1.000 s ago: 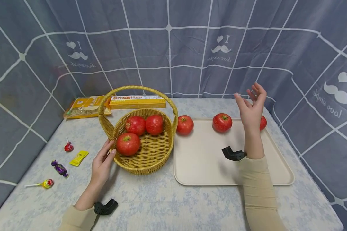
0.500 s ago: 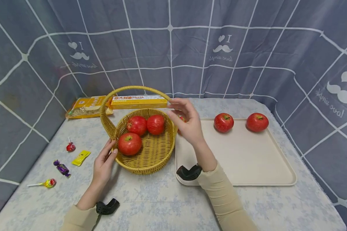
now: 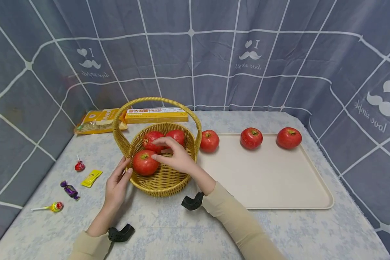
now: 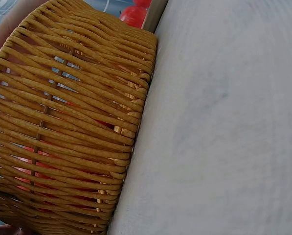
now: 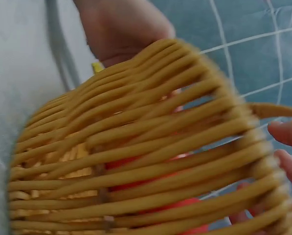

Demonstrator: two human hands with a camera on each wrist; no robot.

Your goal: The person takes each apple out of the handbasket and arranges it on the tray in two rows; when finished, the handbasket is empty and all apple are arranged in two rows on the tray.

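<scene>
Nearest you, left of your left fingers, lie a yellow-and-red lollipop [image 3: 56, 206], a purple wrapped candy [image 3: 70, 190], a yellow candy packet [image 3: 92, 178] and, farthest along, a red lollipop [image 3: 79, 166]. Your left hand [image 3: 115, 187] grips the left rim of the wicker basket [image 3: 159, 190], fingers and thumb closed about it. Your right hand [image 3: 178, 159], half a second ago at the basket's right side, is now over its inside, thumb and fingertips parted; I judge this brings the front apple [image 3: 145, 164] within grasp, though the count in the basket is unchanged. That apple sits just left of your right thumb tip; whether they touch, I cannot tell. Beyond those fingertips sit the back-left apple [image 3: 150, 139], partly covered by them, and the back-right apple [image 3: 177, 135]. Right of your right fingers is the cream tray [image 3: 266, 180], three apples along its far edge: left [image 3: 209, 141], middle [image 3: 251, 138], right [image 3: 289, 138]. Farther from your fingers, behind the basket, are the yellow pasta box [image 3: 156, 116] and a yellow food bag [image 3: 99, 122].
</scene>
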